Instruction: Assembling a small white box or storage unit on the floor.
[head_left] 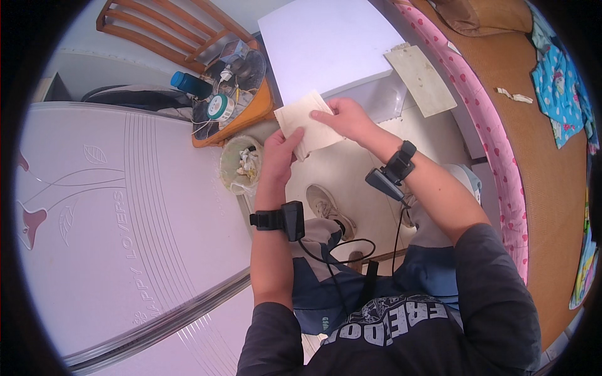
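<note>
By the near left corner of the white surface point(332, 44): cream paper point(317, 136), layered, pinched by left hand point(279, 152) at lower left, right hand point(348, 119) at upper right. Stage, as judged: handling under way, paper not set down. Near right corner: pale sheet point(426, 83), unheld.

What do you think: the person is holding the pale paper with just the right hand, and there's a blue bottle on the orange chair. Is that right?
Not quite. It isn't just the right hand: the head view shows the left hand gripping the pale paper too. The blue bottle is indeed on the orange chair.
</note>
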Available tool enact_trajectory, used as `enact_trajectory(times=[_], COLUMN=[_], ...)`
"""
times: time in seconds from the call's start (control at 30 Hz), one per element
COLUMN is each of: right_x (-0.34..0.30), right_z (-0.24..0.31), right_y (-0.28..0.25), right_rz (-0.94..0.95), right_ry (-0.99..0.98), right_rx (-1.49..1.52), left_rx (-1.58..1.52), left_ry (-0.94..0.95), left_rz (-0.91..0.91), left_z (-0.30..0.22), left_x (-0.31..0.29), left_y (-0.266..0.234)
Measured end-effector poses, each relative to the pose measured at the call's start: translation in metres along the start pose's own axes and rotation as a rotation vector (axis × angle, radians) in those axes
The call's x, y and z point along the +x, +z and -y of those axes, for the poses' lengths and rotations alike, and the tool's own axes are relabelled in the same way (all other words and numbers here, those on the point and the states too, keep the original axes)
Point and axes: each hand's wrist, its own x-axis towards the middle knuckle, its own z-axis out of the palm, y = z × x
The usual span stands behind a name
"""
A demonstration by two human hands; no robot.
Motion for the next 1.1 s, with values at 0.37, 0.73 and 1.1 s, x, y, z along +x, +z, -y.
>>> enact_trajectory(times=[0.37, 0.73, 1.1], right_x=[0.000, -0.002, 0.001], right_z=[-0.001, 0.019, 0.013], right_y=[-0.002, -0.008, -0.012], right_rz=[0.124, 0.174, 0.161], right_ry=[0.080, 0.187, 0.169], right_rx=[0.162, 0.544, 0.627], left_rx=[0.060, -0.021, -0.043], left_ry=[0.045, 0.070, 0.172], left_rz=[0.025, 0.021, 0.051], left_z=[-0.003, -0.014, -0.012], left_x=[0.000, -0.006, -0.002], left_y=[-0.009, -0.007, -0.008])
